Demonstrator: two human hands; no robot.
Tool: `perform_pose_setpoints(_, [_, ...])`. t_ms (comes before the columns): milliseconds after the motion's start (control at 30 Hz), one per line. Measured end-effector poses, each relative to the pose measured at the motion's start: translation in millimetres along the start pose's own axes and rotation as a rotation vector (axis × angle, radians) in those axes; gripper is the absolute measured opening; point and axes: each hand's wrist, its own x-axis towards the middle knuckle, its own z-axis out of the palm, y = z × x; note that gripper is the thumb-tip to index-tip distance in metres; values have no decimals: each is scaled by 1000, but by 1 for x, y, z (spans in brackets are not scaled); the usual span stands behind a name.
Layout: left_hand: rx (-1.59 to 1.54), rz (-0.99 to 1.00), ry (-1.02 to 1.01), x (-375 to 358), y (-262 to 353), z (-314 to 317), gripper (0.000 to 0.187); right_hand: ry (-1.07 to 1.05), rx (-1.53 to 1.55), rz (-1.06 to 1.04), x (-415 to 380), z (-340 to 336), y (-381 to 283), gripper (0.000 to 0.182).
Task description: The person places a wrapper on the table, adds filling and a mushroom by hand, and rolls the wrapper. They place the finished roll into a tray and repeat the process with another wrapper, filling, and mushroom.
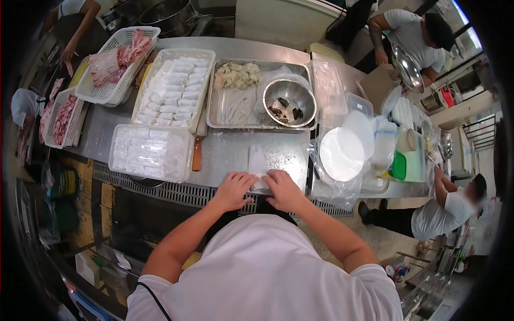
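A thin white wrapper sheet [257, 159] lies on the steel table in front of me, its near end between my two hands. My left hand [234, 190] has its fingers bent over the left side of that end. From the right, my right hand [284, 188] grips the other side with curled fingers. Whatever may be inside the wrapper is hidden. Beyond it, a metal tray [225, 115] holds a pale chunky filling [236, 75] and a steel bowl [300, 88] with a few dark pieces. Round white sheets [341, 154] lie to the right on plastic.
White rolls [174, 85] fill a white tray at left, beside a lidded plastic box [151, 155] and a wooden handle [197, 154]. Raw meat [115, 63] sits in white baskets farther left. A green-lidded container [398, 166] stands right. Other people work around the table.
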Motion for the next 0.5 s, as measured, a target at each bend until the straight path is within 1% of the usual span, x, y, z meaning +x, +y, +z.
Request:
perform_pose_setpoints(33, [19,26,28,-4,0,9,73,-40,-34,-6,-5,2,-3,60])
perform_pose_setpoints(133, [25,51,98,-7,-2,20,62,-10,-23,-30,-11,26,3,54])
perform_pose_setpoints(233, [-42,43,163,-4,-3,19,50,110,28,-29,-14,34,5,43])
perform_pose_setpoints(367, [-134,19,254,7,0,18,29,162,25,-21,-11,39,11,28])
perform_pose_setpoints(433, [-115,-62,245,14,0,22,19,150,1,5,-5,40,13,23])
perform_pose_setpoints(500, [-92,-135,239,22,1,23,12,139,-36,87,3,42,14,22])
